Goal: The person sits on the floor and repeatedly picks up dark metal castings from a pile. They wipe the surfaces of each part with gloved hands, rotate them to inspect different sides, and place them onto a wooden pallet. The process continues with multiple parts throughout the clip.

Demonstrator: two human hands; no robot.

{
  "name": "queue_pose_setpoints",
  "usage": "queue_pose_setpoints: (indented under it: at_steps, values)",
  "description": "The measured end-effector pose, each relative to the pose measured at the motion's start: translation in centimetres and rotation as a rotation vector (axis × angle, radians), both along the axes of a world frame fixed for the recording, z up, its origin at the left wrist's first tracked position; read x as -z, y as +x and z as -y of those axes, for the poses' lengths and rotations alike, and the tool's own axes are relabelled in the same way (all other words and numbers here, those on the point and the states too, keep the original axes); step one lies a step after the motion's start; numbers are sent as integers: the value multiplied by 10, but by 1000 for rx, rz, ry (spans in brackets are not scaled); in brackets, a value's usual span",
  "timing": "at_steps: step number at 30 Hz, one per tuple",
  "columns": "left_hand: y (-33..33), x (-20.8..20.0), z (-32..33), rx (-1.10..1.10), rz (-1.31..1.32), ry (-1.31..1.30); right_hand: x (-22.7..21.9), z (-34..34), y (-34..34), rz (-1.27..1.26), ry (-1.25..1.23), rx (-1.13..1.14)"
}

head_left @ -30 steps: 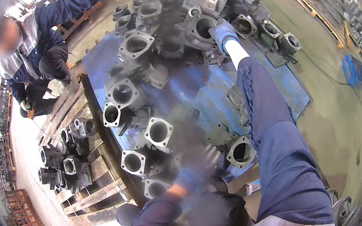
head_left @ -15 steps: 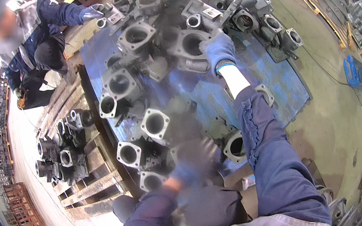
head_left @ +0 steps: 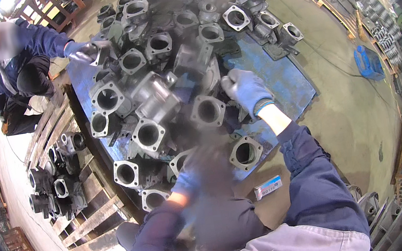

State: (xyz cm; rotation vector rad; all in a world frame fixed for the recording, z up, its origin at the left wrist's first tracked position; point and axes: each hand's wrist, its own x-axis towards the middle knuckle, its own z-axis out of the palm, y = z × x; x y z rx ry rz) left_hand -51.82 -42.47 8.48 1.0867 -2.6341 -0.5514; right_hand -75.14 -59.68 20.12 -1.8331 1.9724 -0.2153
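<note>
Grey metal castings, pipe-like housings with square bolt-hole flanges, crowd a blue-topped surface [head_left: 285,73]. My right hand [head_left: 247,89], in a blue glove, has its fingers curled at the edge of a casting right of the middle. Just below and left of it, another casting [head_left: 207,111] stands with its round bore facing up. My left hand [head_left: 185,181], also blue-gloved, is low in the picture beside a casting flange [head_left: 179,164]; a dark blur hides its fingers. A further casting [head_left: 246,153] stands at the near edge, between my forearms.
At the upper left a co-worker's gloved hand [head_left: 83,52] reaches to a casting. More castings [head_left: 62,187] sit on a wooden pallet [head_left: 94,221] at left. A small blue-and-white carton [head_left: 268,187] lies by my right forearm. A blue jug [head_left: 368,63] stands on the floor at right.
My right hand has come nearer to me, and a large casting now stands closer, beside it. The whole view has shifted, uncovering the carton. My left hand stays low and blurred.
</note>
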Motion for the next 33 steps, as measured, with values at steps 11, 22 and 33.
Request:
queue_pose_setpoints:
  at_steps: [11, 22, 33]
  values:
    - [7, -12, 32, 120, 56, -17, 112, 97, -148, -558, 1, 205]
    - [-8, 0, 52, 279, 427, 257, 104, 154, -201, -552, 73, 512]
    - [-13, 7, 36, 257, 335, 381, 116, 214, -290, -534, 10, 477]
